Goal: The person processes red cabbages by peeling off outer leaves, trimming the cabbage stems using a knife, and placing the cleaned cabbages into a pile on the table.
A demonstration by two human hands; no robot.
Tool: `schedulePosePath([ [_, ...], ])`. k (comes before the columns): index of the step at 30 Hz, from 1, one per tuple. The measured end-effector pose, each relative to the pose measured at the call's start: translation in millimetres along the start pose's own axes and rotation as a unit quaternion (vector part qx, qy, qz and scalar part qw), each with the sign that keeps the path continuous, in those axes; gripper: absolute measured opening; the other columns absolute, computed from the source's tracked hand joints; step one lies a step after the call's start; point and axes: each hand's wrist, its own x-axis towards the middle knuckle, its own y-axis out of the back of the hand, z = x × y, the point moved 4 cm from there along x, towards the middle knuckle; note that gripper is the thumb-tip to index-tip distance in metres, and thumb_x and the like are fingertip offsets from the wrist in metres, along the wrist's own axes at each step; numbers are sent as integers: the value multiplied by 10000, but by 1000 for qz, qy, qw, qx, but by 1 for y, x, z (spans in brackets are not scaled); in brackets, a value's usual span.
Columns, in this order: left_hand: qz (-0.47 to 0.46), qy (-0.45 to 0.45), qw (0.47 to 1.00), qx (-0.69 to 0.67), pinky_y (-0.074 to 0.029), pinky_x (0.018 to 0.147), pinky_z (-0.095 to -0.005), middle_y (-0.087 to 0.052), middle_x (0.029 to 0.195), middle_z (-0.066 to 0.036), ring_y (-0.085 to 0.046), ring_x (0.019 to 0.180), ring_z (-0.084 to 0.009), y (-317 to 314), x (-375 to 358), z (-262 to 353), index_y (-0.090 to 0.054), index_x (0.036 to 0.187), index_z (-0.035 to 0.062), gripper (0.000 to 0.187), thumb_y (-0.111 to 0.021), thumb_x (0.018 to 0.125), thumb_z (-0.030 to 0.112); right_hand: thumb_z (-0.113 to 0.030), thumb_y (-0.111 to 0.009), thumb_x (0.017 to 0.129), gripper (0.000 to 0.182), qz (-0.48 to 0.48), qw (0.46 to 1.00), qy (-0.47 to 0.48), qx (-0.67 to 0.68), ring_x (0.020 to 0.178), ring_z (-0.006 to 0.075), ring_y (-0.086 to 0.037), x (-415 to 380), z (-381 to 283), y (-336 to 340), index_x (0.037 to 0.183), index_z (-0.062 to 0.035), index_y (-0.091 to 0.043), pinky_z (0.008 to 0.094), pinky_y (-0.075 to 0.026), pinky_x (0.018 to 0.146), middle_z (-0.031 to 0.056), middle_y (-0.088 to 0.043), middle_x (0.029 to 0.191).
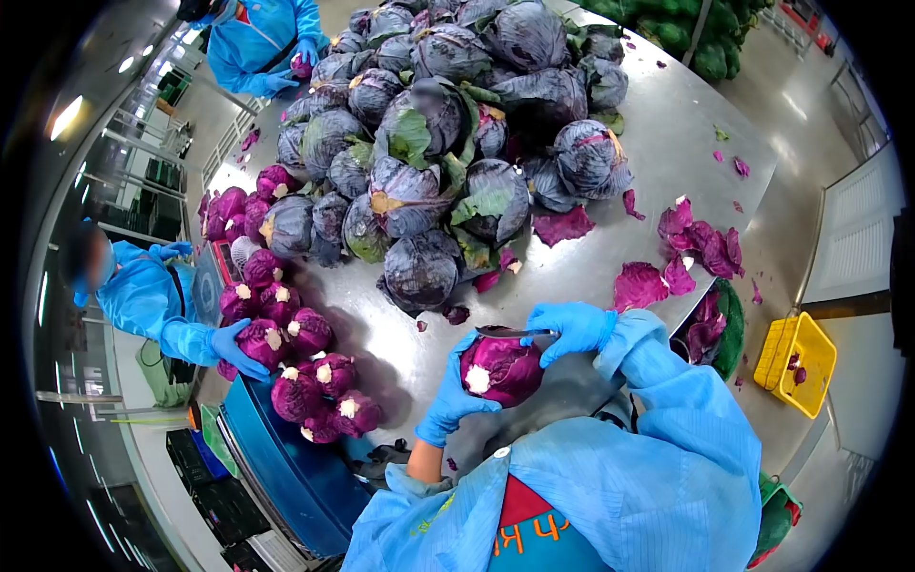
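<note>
My left hand point(446, 398), in a blue glove, is wrapped round the side of a trimmed red cabbage point(507, 374) whose pale cut stem faces left toward me. My right hand point(574, 330), also gloved, is closed on a knife point(519, 333). Its dark blade lies along the far top edge of the cabbage, above the steel table. Ahead of my hands, an untrimmed red cabbage point(419, 271) with dull outer leaves stands at the front of a large heap point(448, 52). Trimmed cabbages point(310, 332) with white stems are grouped to the left.
Loose purple leaves point(640, 286) lie on the steel table point(705, 124) at right. A yellow basket point(797, 364) stands on the floor beyond. A blue bin point(276, 467) is at lower left. One co-worker point(152, 296) touches a trimmed cabbage at left; another person point(253, 43) stands at the far end.
</note>
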Motion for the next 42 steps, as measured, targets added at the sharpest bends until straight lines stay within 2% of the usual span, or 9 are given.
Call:
schedulePosePath([
  [10, -62, -19, 998, 2, -259, 1159, -392, -365, 1468, -122, -370, 1356, -254, 6, 15, -4, -279, 1458, 45, 1277, -980, 411, 251, -350, -746, 784, 337, -70, 994, -66, -59, 799, 313, -588, -4, 6, -11, 961, -107, -593, 413, -468, 712, 106, -603, 924],
  [18, 17, 18, 999, 24, -320, 1127, -384, -392, 1434, -119, -391, 1332, -248, -14, 10, 5, -308, 1439, 62, 1175, -966, 481, 236, -190, -720, 837, 221, -65, 977, -111, 172, 665, 102, -424, -68, -23, -9, 796, -46, -557, 304, -392, 598, 37, -484, 687],
  [23, 94, 3, 995, 45, -347, 1108, -396, -383, 1407, -139, -409, 1304, -271, -25, 5, 1, -270, 1425, 42, 1216, -975, 471, 309, -89, -801, 729, 260, 285, 827, -363, 321, 823, 102, -567, -180, -2, 36, 918, -45, -628, 262, -473, 737, 8, -629, 871],
  [26, 52, -28, 998, 38, -309, 1132, -407, -373, 1419, -149, -369, 1342, -287, -23, 2, -3, -267, 1435, 45, 1216, -966, 485, 341, -74, -736, 780, 365, 499, 744, -366, -253, 828, 99, -586, -209, 19, 55, 1132, -51, -643, 254, -505, 770, 23, -641, 921],
  [28, -10, -55, 990, 128, -273, 1150, -415, -333, 1455, -169, -321, 1376, -304, -16, 6, 3, -236, 1463, 44, 1252, -956, 489, 363, -68, -709, 802, 397, 541, 787, -289, -68, 825, 101, -585, -191, 34, 47, 1191, -65, -633, 254, -505, 771, 21, -633, 929],
  [32, -148, -118, 900, 393, -213, 1173, -413, -262, 1525, -157, -256, 1418, -298, -20, 12, 36, -190, 1518, 78, 1279, -944, 517, 333, -211, -755, 811, 489, 376, 898, -210, 91, 892, 126, -568, -78, 9, 6, 1271, -126, -616, 293, -486, 818, 36, -610, 972],
  [35, -79, -49, 960, 264, -296, 1133, -415, -273, 1523, -160, -297, 1395, -309, -15, 0, 38, -251, 1507, 67, 1149, -901, 599, 336, -270, -762, 831, 456, 187, 913, -246, 268, 932, 145, -587, -19, 33, -38, 1241, -120, -631, 301, -491, 834, 55, -649, 1075],
  [39, 52, 206, 977, 32, -371, 1080, -391, -277, 1511, -163, -361, 1355, -318, -3, -40, 12, -145, 1523, 37, 1177, -888, 642, 274, -250, -730, 869, 263, 260, 831, -195, 452, 859, 98, -596, -16, 33, -59, 1039, -58, -672, 264, -503, 753, 34, -681, 998],
  [42, 211, 188, 956, -81, -386, 1063, -351, -331, 1471, -170, -424, 1296, -281, -45, -43, 28, -115, 1503, -35, 1170, -885, 666, 238, -236, -736, 862, 231, 244, 861, -263, 359, 841, 96, -601, -13, 21, -72, 992, -56, -670, 268, -508, 766, 39, -684, 962],
])
